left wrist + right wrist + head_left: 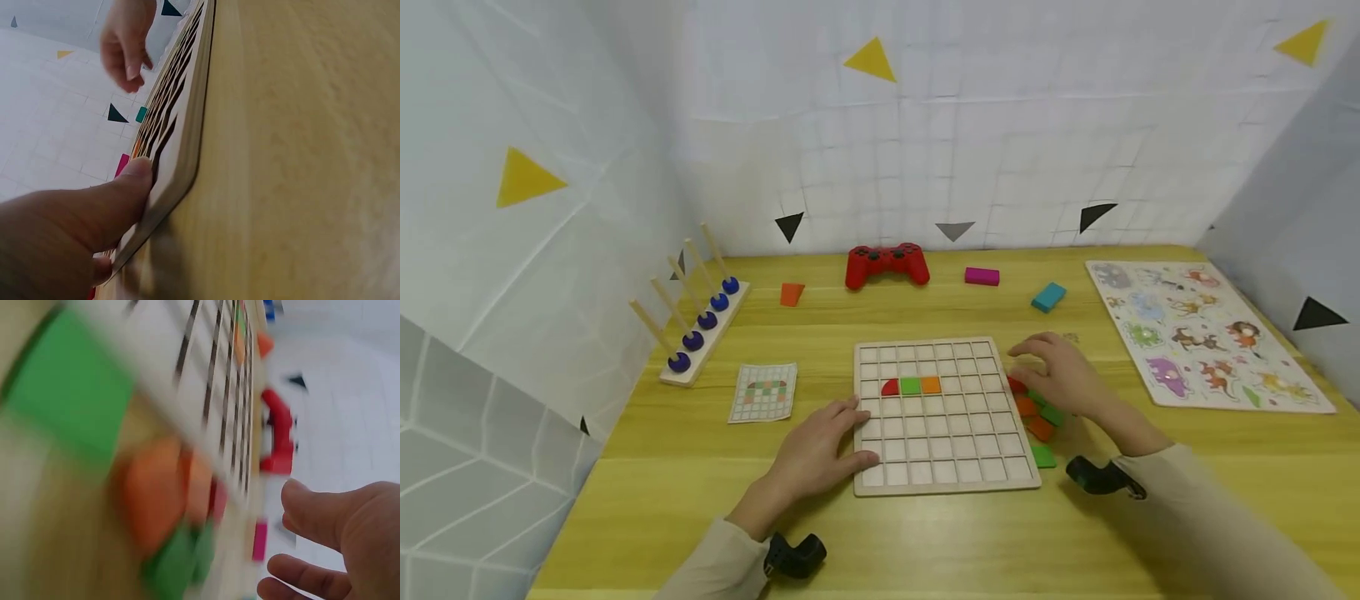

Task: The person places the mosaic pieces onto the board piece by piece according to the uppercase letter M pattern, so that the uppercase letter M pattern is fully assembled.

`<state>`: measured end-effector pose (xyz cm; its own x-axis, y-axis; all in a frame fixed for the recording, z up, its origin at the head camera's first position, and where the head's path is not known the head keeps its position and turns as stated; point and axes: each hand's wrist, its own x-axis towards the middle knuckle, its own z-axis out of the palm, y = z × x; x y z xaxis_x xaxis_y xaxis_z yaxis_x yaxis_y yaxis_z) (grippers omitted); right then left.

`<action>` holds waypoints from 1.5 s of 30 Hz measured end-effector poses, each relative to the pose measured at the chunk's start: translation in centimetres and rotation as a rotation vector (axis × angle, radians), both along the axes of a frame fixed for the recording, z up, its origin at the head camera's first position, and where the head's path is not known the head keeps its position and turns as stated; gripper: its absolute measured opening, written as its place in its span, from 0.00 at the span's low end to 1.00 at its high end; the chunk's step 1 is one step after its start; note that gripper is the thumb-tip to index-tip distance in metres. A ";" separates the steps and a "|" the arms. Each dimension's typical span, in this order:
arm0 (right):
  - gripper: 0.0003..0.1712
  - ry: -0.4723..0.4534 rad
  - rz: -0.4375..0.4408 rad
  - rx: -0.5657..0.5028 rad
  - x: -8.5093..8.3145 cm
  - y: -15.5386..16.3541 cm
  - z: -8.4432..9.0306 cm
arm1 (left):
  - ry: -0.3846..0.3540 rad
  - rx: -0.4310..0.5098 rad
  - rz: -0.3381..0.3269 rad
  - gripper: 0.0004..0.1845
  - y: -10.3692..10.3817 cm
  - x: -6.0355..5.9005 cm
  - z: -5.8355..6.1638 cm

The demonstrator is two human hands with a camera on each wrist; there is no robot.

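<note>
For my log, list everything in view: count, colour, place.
table: 1, yellowish, below
board: 1, pale, centre
placed tiles: 3, red, green, orange, on board
loose tiles: several, red, green, orange, board's right
card: 1, whitish, left
rack: 1, pale, far left
beads: 5, blue, on rack
gamepad: 1, red, back
blocks: 3, orange, magenta, blue, back
puzzle: 1, multicoloured, right
walls: 3, whitish, around
triangles: several, yellow, black, grey, walls
devices: 2, black, wrists
sleeves: 2, beige, arms
left hand: 1, board's left edge
right hand: 1, by loose tiles
</note>
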<state>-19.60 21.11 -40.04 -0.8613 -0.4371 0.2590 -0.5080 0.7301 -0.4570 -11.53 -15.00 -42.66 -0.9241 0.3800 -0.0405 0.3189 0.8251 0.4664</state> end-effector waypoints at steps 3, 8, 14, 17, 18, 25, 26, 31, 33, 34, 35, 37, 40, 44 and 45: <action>0.15 -0.038 -0.049 0.033 -0.3 2.3 0.1 | 0.010 -0.006 0.022 0.33 -0.4 -0.3 0.2; 0.15 -0.084 -0.059 0.075 -0.9 3.3 0.0 | 0.036 -0.004 0.043 0.33 -0.8 -0.9 0.4; 0.13 -0.076 -0.044 0.086 -1.3 2.8 0.0 | 0.042 0.012 0.027 0.33 -0.5 -1.5 0.4; 0.13 -0.075 -0.041 0.087 -1.5 2.6 0.2 | 0.044 0.016 0.023 0.33 -0.4 -1.9 0.5; 0.13 -0.074 -0.042 0.086 -1.6 2.5 0.2 | 0.046 0.015 0.023 0.33 -0.4 -2.0 0.5; 0.13 -0.052 -0.045 0.096 -2.0 2.7 -0.2 | 0.061 0.002 0.017 0.33 -0.4 -2.4 0.5; 0.13 -0.051 -0.047 0.097 -1.8 2.7 -0.5 | 0.059 -0.001 0.014 0.33 -0.4 -2.3 0.4; 0.11 -0.042 -0.051 0.089 -0.4 3.1 -2.5 | 0.034 -0.027 -0.001 0.33 -0.3 -1.3 -0.6; 0.11 -0.042 -0.055 0.078 0.2 3.3 -3.2 | 0.020 -0.036 -0.008 0.33 -0.2 -0.8 -1.0; 0.11 -0.044 -0.059 0.076 0.5 3.4 -3.5 | 0.014 -0.040 -0.012 0.33 -0.2 -0.6 -1.1; 0.11 -0.049 -0.067 0.070 0.8 3.5 -3.7 | 0.009 -0.043 -0.015 0.33 -0.2 -0.4 -1.3; 0.12 -0.059 -0.088 0.059 1.2 3.6 -4.0 | 0.003 -0.039 -0.019 0.34 -0.2 -0.1 -1.4; 0.15 -0.076 -0.098 0.043 1.3 3.7 -4.0 | 0.002 -0.030 -0.015 0.34 -0.2 0.2 -1.4; 0.17 -0.075 -0.082 0.038 0.8 3.6 -3.4 | 0.005 -0.019 -0.012 0.34 -0.3 0.2 -0.9; 0.17 -0.070 -0.074 0.038 0.6 3.6 -3.2 | 0.007 -0.018 -0.012 0.34 -0.3 0.0 -0.8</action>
